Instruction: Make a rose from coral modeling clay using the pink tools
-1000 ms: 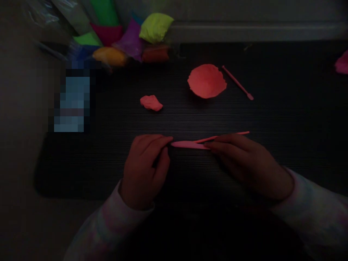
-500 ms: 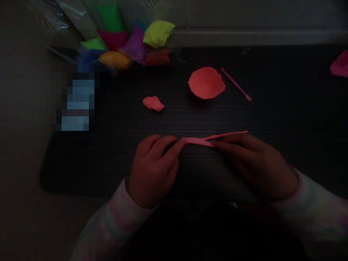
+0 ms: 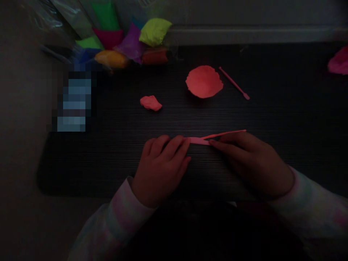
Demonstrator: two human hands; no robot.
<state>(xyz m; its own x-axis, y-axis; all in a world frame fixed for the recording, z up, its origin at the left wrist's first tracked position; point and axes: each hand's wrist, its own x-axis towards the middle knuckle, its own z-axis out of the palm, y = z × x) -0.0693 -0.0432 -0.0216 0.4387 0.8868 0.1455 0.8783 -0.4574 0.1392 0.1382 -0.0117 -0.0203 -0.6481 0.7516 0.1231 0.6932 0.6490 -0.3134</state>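
Note:
My left hand is closed over the left end of a flat pink strip, fingers bent and side by side. The thumb and fingers of my right hand pinch that strip's right end. A thin orange-red clay strand runs along the strip and splits from it, passing above my right fingers. The left ends are hidden under my left fingers. Beyond my hands lie a lump of orange-red clay and a shallow clay bowl with a ragged rim. Both hands are low over the dark table.
A slim pink modelling tool lies right of the bowl. Coloured clay packets in clear plastic sit at the back left. A blurred-out pale blue object is at the left edge, pink clay at the far right.
My left hand has shifted a little right along the strip, its fingers flatter and closer to my right hand. My right hand keeps its pinch. The whole view has shifted slightly.

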